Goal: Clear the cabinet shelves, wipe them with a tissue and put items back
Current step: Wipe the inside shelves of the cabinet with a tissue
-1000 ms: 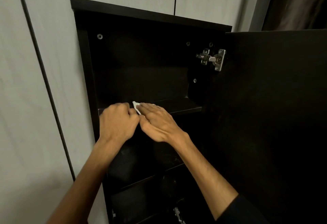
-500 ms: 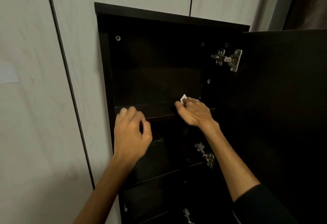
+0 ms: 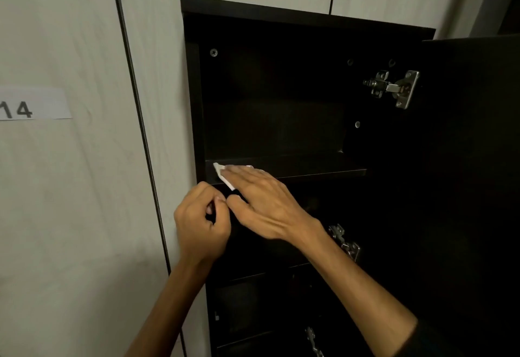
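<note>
A dark cabinet (image 3: 281, 18) stands open with bare shelves. My right hand (image 3: 261, 201) lies flat with straight fingers on a white tissue (image 3: 222, 175), pressing it onto the left end of the top shelf (image 3: 323, 172). Most of the tissue is hidden under the fingers. My left hand (image 3: 201, 223) hovers just below the shelf's front edge at the cabinet's left side, fingers curled, holding nothing that I can see.
The cabinet door (image 3: 472, 159) hangs open on the right, with metal hinges (image 3: 394, 89) on its inner edge. Lower shelves (image 3: 267, 272) sit dark below my arms. Pale wall panels (image 3: 70, 216) with a "14" label (image 3: 19, 108) are to the left.
My right hand has slid the tissue from the right part of the top shelf to its left end. The left hand stayed near the shelf's left front edge and curled tighter.
</note>
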